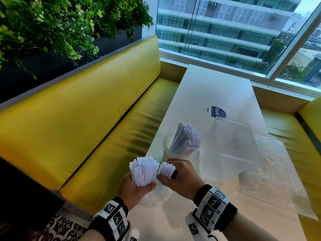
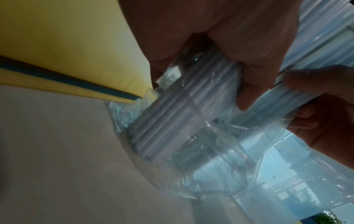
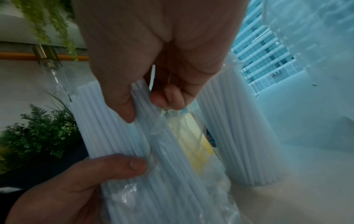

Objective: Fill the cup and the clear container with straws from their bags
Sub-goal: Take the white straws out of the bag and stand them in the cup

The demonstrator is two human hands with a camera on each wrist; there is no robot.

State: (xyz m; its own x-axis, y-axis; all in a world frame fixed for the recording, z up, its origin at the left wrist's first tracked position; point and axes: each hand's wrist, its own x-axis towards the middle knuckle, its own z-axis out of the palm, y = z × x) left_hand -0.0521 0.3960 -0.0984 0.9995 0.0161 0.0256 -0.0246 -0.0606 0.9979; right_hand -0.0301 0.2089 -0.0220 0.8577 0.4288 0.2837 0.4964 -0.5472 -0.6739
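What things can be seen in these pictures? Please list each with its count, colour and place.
table: one, white, between the yellow seats
cup: one, translucent, near table edge, holding white straws
clear container: one, right of the cup
straw bag: one, clear, around the held bundle's lower part
second bag: one, clear, crumpled, on the table at right
dark blue label: one, behind the container
bench: yellow, left
plants: green, above the bench
left hand: holds large straw bundle
right hand: holds small straw bunch
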